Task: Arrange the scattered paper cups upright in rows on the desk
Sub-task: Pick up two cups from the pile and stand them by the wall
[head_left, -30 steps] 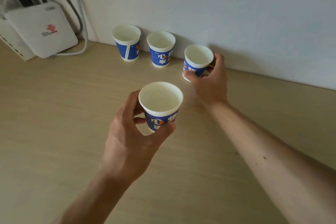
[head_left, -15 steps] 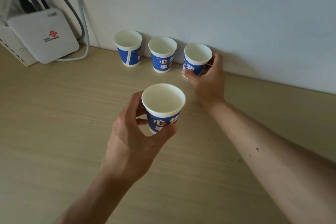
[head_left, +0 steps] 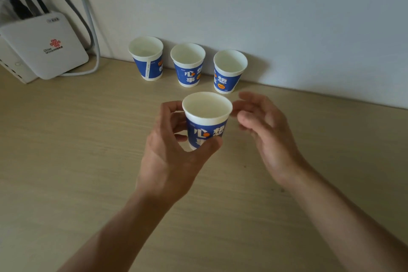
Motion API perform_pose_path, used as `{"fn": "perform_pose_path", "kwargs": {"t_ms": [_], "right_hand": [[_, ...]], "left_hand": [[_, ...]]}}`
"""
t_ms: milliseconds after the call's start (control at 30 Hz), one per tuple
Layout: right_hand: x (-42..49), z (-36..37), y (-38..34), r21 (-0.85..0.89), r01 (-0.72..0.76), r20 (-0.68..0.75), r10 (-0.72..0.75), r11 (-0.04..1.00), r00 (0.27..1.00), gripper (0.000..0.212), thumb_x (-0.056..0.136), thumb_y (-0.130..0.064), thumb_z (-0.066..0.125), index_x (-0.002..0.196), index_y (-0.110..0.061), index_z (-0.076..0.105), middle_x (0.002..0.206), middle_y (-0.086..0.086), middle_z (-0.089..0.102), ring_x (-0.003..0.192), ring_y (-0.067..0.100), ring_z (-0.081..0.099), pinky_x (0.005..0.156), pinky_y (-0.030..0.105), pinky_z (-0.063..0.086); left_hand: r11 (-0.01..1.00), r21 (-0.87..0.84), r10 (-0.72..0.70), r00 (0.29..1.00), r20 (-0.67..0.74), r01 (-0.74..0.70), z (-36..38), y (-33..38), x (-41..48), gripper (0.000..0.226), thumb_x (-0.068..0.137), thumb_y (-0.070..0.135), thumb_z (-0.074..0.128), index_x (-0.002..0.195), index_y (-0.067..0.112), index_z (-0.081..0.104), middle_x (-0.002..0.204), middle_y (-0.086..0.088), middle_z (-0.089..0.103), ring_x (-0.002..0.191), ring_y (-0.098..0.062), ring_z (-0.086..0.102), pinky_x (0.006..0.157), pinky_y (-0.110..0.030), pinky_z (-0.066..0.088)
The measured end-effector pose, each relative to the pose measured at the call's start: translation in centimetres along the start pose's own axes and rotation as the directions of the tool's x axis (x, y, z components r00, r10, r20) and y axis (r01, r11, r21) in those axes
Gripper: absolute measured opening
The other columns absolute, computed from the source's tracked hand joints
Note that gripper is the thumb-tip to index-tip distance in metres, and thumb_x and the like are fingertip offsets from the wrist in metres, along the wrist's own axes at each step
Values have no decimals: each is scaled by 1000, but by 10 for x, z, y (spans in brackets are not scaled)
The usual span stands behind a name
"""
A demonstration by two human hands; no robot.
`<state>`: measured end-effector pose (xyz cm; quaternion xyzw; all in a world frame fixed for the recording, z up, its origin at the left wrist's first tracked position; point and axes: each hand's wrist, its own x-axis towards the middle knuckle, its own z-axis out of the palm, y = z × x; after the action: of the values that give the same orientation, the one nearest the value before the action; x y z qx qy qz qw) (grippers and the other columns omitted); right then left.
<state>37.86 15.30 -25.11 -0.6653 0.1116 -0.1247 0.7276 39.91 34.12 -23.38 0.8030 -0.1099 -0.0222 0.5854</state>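
Observation:
Three blue-and-white paper cups stand upright in a row against the wall: a left cup, a middle cup and a right cup. My left hand grips a fourth cup upright, in front of the row, with thumb and fingers curled round its lower wall. My right hand hovers just right of that cup, fingers relaxed and spread, holding nothing. I cannot tell whether the held cup touches the wooden desk.
A white router with grey and black cables sits at the back left against the wall. The desk's back edge runs along the wall behind the cups.
My right hand has let go of the right cup in the row and drawn back toward the cup in my left hand. The left hand still holds its cup.

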Motion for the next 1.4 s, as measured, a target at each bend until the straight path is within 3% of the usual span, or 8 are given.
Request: {"fn": "perform_pose_path", "kwargs": {"t_ms": [100,267,367,567,700,867,1033,1400], "right_hand": [[-11,-6,-10,27,-64,227,56,998,972,71,71,-31,77,135,-11,56,126,7,71,116,18,68,89,27,54],[-9,-17,-17,-99,-19,193,38,995,980,60,72,-23,83,128,-14,64,121,4,74,116,21,68,105,50,52],[-6,-28,-19,-110,15,127,-1,994,992,58,70,-26,84,124,-17,66,116,1,76,111,17,70,97,41,57],[23,-45,-8,-291,-11,-234,-60,957,970,52,67,-19,89,111,-22,62,107,-7,73,100,7,69,74,13,53],[52,-50,-1,-388,-37,-309,-93,921,946,52,69,-14,87,111,-21,57,98,-17,65,78,-16,59,64,4,45],[74,-53,7,-436,-46,-320,-107,899,941,53,68,-13,86,111,-16,55,96,-17,62,77,-11,58,62,4,43],[78,-52,10,-468,-38,-325,-132,883,937,61,69,-12,87,121,-14,54,113,-7,66,100,10,64,81,20,53],[85,-50,11,-506,-51,-353,-153,861,923,67,68,-14,88,124,-13,53,114,-6,64,104,13,64,87,25,53]], "left_hand": [[999,-3,34,999,34,-34,13,9,4,65,69,28,93,120,25,54,108,13,74,96,-1,71,83,-26,59],[995,16,92,990,110,-94,37,22,10,65,67,27,92,121,19,57,107,13,73,98,-4,70,83,-28,59],[991,66,106,984,146,-116,45,26,11,68,65,33,91,123,23,56,111,18,69,103,2,66,85,-26,57],[993,101,51,991,128,-64,48,20,4,74,62,41,88,126,29,54,117,18,66,107,2,64,88,-29,56],[995,92,22,995,102,-32,46,15,0,69,65,36,91,124,30,56,114,18,68,104,0,65,86,-32,56],[997,76,14,996,91,-21,43,12,0,69,64,41,92,122,30,57,111,18,69,103,0,66,83,-28,56],[998,60,9,996,91,-15,42,11,0,67,60,45,83,120,32,57,110,18,70,102,1,67,82,-27,56],[999,33,5,996,91,-8,34,11,-3,67,60,44,84,121,31,58,112,16,70,103,-2,68,84,-34,58]]}}
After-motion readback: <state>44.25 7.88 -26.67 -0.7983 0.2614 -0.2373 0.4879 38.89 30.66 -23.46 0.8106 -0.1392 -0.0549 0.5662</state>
